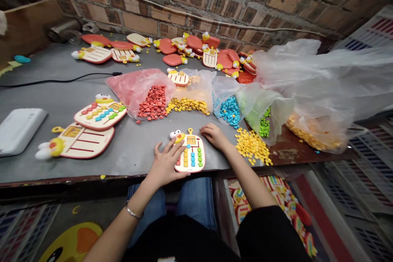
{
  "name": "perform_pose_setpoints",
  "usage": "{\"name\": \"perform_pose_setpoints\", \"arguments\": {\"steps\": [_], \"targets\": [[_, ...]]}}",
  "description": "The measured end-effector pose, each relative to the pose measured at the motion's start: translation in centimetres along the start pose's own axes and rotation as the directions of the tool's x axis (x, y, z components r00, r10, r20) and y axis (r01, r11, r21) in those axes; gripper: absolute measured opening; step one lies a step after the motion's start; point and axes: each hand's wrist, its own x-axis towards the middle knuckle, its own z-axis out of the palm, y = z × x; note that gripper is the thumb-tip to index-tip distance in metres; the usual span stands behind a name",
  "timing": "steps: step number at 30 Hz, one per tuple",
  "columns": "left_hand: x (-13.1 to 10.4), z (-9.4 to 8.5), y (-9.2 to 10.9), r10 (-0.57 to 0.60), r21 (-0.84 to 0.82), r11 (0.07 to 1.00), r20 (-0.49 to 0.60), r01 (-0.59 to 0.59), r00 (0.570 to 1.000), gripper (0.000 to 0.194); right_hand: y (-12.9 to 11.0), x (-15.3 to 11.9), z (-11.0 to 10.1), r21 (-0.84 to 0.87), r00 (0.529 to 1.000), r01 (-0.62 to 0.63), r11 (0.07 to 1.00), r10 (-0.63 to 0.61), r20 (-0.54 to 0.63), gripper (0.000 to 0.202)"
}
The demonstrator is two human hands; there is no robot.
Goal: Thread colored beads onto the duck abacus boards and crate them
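A cream toy board (192, 163) with a red rim, a googly-eyed yellow head and a yellow loop lies near the table's front edge. Red, yellow, blue and green beads sit in its slots. My left hand (166, 163) rests over the board's left side with its fingers spread, partly hiding the red and yellow rows. Just right of the board's top, my right hand (214, 135) is at the table surface with its fingers together and bent; whether anything is between the fingertips is too small to tell. Loose yellow beads (252, 145) lie right of my right forearm.
Behind the board are bags with red beads (153, 102), yellow beads (188, 105), blue beads (230, 111) and green beads (264, 125). Two boards (89, 141) overlap at the left near a white box (22, 131). More boards line the brick wall. A crate of toys stands below right.
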Motion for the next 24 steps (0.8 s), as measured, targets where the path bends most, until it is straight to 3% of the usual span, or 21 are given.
{"name": "perform_pose_setpoints", "arguments": {"steps": [8,15,20,24], "targets": [[0.0,-0.2,0.1,-0.001,-0.001,1.0,0.01,0.001,1.0,0.08,-1.6,-0.1,-0.5,0.057,1.0,-0.031,0.998,0.031,-0.002,0.017],[0.0,-0.1,0.0,-0.002,-0.022,1.0,0.007,0.003,1.0,0.079,-3.6,0.1,-0.6,0.1,0.997,-0.022,0.995,0.015,0.071,0.018],[0.0,-0.1,0.0,0.006,-0.022,1.0,-0.006,-0.006,1.0,0.078,-3.7,1.2,-1.0,0.137,0.982,-0.105,0.985,0.081,0.169,0.013],[0.0,-0.1,0.0,0.007,-0.035,0.999,-0.016,-0.008,1.0,0.078,-3.1,2.8,-1.8,0.203,0.927,-0.236,0.95,0.158,0.34,0.01]]}}
